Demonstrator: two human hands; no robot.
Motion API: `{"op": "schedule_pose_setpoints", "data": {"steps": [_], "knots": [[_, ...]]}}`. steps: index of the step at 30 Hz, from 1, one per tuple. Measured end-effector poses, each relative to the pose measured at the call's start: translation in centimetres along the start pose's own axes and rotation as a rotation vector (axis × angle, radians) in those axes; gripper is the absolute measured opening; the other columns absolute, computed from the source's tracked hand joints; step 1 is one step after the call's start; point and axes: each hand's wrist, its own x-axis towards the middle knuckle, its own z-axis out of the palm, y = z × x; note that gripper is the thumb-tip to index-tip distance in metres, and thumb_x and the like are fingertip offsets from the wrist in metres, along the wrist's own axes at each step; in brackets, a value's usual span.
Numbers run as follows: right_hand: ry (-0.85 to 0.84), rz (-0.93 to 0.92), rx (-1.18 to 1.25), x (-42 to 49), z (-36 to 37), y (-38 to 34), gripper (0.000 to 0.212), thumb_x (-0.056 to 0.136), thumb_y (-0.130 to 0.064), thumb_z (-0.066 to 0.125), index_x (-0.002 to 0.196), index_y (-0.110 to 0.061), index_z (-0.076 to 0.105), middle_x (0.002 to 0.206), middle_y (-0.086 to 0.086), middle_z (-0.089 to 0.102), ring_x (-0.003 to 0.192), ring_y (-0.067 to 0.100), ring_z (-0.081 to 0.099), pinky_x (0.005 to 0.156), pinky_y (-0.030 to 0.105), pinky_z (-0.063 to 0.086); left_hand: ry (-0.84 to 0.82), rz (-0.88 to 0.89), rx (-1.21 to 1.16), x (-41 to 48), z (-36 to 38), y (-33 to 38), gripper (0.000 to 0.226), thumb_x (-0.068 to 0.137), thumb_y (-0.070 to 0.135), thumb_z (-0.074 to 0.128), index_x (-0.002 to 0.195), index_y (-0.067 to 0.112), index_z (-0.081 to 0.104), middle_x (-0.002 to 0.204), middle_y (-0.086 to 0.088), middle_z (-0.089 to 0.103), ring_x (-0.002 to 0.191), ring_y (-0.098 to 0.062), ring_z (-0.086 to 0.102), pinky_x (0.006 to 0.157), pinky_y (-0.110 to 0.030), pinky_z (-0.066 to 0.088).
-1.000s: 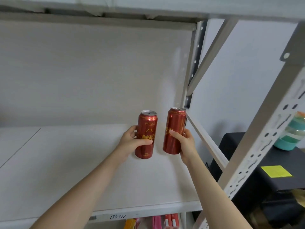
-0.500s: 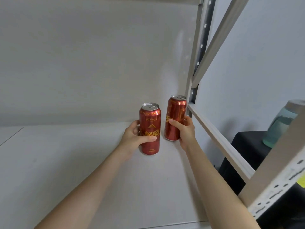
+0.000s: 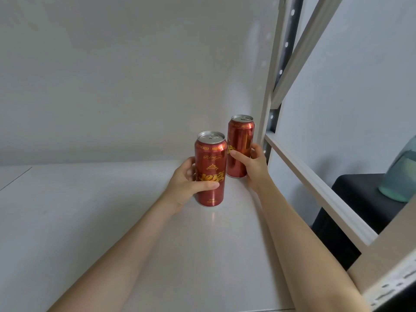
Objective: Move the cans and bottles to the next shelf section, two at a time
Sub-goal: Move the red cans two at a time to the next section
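Two tall red beer cans with gold lettering stand upright on the white shelf board (image 3: pixel 112 221). My left hand (image 3: pixel 186 185) grips the nearer can (image 3: pixel 210 158), thumb across its front. My right hand (image 3: pixel 252 165) holds the farther can (image 3: pixel 239 140), which stands close to the back right corner of the shelf, next to the upright post. Both cans rest on the board. The two cans stand a little apart, the right one further back.
A grey perforated shelf upright (image 3: pixel 270 97) and a diagonal brace (image 3: pixel 315 181) bound the shelf on the right. Beyond them sit a black surface (image 3: pixel 360 199) and a teal container (image 3: pixel 400 176). The back wall is plain white.
Both cans came down from the air and further back onto the shelf board. The view moved closer in and lower; my hands still hold the cans.
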Motion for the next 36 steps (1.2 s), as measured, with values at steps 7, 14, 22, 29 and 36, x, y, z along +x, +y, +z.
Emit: {"op": "schedule_pose_setpoints", "data": {"steps": [7, 14, 22, 29, 36], "knots": [[0.061, 0.036, 0.009, -1.9, -0.6, -1.0, 0.074, 0.08, -0.029, 0.081, 0.143, -0.017, 0.044, 0.135, 0.001, 0.054, 0.12, 0.019, 0.056, 0.083, 0.023, 0.046, -0.002, -0.045, 0.039, -0.8, -0.3, -0.2, 0.088, 0.044, 0.021, 0.092, 0.124, 0.021, 0.057, 0.118, -0.006, 0.07, 0.108, -0.02, 0.069, 0.09, -0.034, 0.056], [0.152, -0.013, -0.092, -7.7, -1.3, -2.9, 0.058, 0.081, -0.038, 0.079, 0.131, -0.019, 0.055, 0.121, -0.002, 0.063, 0.11, 0.011, 0.061, 0.089, 0.029, 0.047, -0.039, -0.099, 0.188, -2.1, -2.2, -0.6, 0.074, 0.065, -0.011, 0.084, 0.127, 0.016, 0.054, 0.116, -0.01, 0.066, 0.095, -0.014, 0.07, 0.072, -0.02, 0.056], [-0.188, -0.026, -0.144, -11.0, 2.1, -2.5, 0.052, 0.079, -0.023, 0.082, 0.125, -0.016, 0.06, 0.116, 0.003, 0.067, 0.105, 0.017, 0.068, 0.087, 0.03, 0.057, -0.008, -0.078, 0.267, -1.5, -1.9, -1.4, 0.067, 0.06, 0.001, 0.091, 0.12, 0.011, 0.061, 0.109, -0.015, 0.071, 0.095, -0.023, 0.073, 0.082, -0.03, 0.059], [-0.103, -0.028, -0.112, -10.9, -0.5, -2.1, 0.064, 0.063, -0.047, 0.084, 0.118, -0.022, 0.063, 0.114, 0.005, 0.069, 0.103, 0.022, 0.07, 0.092, 0.047, 0.057, -0.047, -0.065, 0.292, -0.8, 0.9, -1.6, 0.066, 0.059, 0.002, 0.092, 0.117, 0.009, 0.063, 0.106, -0.013, 0.073, 0.095, -0.025, 0.073, 0.086, -0.036, 0.059], [-0.024, -0.033, -0.099, -9.8, -3.5, -2.1, 0.056, 0.069, -0.041, 0.082, 0.119, -0.025, 0.065, 0.113, -0.003, 0.072, 0.104, 0.015, 0.07, 0.092, 0.043, 0.057, -0.096, -0.044, 0.314, 1.4, 4.4, -1.6, 0.066, 0.061, 0.006, 0.092, 0.12, 0.011, 0.063, 0.107, -0.011, 0.072, 0.098, -0.024, 0.072, 0.089, -0.033, 0.058]]}}
